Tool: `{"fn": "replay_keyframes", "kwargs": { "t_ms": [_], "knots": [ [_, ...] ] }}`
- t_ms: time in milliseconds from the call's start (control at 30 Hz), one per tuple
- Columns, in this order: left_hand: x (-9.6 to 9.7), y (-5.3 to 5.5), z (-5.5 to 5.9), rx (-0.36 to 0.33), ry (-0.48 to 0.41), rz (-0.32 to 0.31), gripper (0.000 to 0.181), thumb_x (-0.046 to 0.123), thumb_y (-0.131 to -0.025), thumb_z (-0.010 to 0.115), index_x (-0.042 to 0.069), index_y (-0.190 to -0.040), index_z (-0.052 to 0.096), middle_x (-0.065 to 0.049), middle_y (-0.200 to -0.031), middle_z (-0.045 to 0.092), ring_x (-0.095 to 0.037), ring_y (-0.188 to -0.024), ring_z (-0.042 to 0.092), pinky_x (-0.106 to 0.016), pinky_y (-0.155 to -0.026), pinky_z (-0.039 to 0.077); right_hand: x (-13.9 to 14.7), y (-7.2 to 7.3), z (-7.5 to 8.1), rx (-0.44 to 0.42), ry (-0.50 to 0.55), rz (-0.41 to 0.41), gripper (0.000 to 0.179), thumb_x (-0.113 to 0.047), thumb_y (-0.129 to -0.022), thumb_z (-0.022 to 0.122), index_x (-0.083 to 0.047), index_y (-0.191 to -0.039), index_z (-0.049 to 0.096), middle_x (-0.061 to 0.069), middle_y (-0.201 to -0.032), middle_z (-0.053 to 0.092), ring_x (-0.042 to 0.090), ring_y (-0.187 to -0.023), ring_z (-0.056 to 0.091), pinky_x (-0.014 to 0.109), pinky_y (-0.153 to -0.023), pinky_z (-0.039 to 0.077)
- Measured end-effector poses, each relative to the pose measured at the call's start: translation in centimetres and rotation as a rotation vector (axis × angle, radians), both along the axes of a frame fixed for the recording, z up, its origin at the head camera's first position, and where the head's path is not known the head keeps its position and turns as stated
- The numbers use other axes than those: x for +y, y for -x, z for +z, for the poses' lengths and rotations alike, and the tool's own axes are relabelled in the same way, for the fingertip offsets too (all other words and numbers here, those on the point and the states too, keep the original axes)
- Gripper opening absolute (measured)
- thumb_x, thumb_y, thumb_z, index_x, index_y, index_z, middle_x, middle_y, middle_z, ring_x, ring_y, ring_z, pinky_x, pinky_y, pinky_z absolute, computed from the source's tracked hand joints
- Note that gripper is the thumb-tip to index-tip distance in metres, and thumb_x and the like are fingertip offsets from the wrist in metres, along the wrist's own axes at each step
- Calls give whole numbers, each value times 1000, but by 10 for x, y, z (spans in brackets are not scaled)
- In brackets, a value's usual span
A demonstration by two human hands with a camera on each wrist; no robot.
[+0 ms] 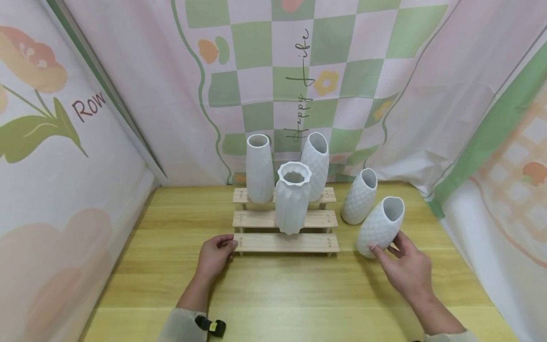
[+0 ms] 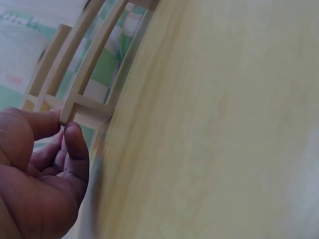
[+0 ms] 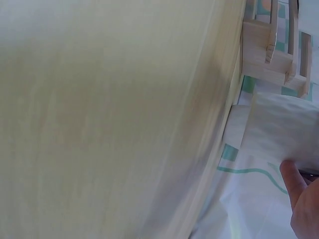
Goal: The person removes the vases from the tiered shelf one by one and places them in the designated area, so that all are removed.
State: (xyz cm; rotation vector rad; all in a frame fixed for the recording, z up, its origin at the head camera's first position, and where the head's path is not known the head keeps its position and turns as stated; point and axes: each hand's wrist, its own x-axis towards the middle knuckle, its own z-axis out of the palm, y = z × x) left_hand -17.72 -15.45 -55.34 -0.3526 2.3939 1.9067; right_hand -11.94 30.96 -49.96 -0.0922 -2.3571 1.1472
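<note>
A three-step wooden display stand (image 1: 286, 242) stands mid-table. My left hand (image 1: 215, 256) pinches the left end of its lowest step between thumb and fingers, as the left wrist view (image 2: 47, 164) shows close up. My right hand (image 1: 408, 268) grips the lower part of a white textured vase (image 1: 380, 228), thumb at its near side; the vase leans a little to the right. In the right wrist view the same vase (image 3: 279, 129) partly hides another behind it. On the stand are a smooth white vase (image 1: 259, 171), a slanted-mouth vase (image 1: 318, 164) and a scalloped-rim vase (image 1: 293, 199).
Another white textured vase (image 1: 360, 197) stands on the table right of the stand, just behind the held one. A printed cloth curtain (image 1: 252, 85) hangs along the table's back, with cloth walls at both sides. The wooden table (image 1: 273, 294) reaches toward me.
</note>
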Motion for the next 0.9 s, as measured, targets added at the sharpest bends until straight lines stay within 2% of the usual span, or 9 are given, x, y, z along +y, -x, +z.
{"fn": "replay_keyframes", "kwargs": {
  "t_ms": [100, 433, 733, 833, 900],
  "knots": [
    [0, 0, 0, 3, 3, -1, 31, 17, -96, 76, 1, -121, 72, -12, -102, 72, -22, -80, 69, -32, -67, 62, 2, 3, -1, -14, 26, 4, 62, -8, -79, 91, 3, -134, 65, 27, -129, 66, -25, -93, 55, 8, -76, 54],
    [-1, 0, -1, 7, -10, -2, 31, 16, -96, 76, 0, -122, 71, -12, -103, 72, -22, -81, 69, -31, -67, 62, 11, 11, -3, -97, 17, -16, 63, -19, -84, 89, 2, -137, 62, 27, -134, 63, -25, -92, 52, 6, -75, 53],
    [-1, 0, 0, 5, -19, -1, 30, 16, -95, 76, 1, -121, 72, -12, -102, 72, -23, -81, 69, -32, -67, 62, 21, 21, -6, -84, -53, -40, 61, -22, -84, 89, 1, -134, 64, 25, -131, 65, -27, -91, 50, 4, -75, 51],
    [-1, 0, 0, 7, -26, -3, 30, 16, -95, 76, 0, -121, 72, -12, -102, 72, -23, -81, 69, -31, -67, 62, 23, 25, -6, -70, -67, -56, 60, -22, -84, 89, 0, -134, 64, 24, -130, 66, -17, -94, 60, 4, -73, 51],
    [-1, -1, 0, 7, -23, -2, 31, 16, -95, 76, 1, -121, 72, -12, -102, 72, -22, -80, 69, -31, -67, 62, 24, 27, -8, -66, -65, -61, 59, -21, -83, 89, 0, -134, 65, 25, -129, 66, -1, -98, 69, 4, -72, 51]
  ]
}}
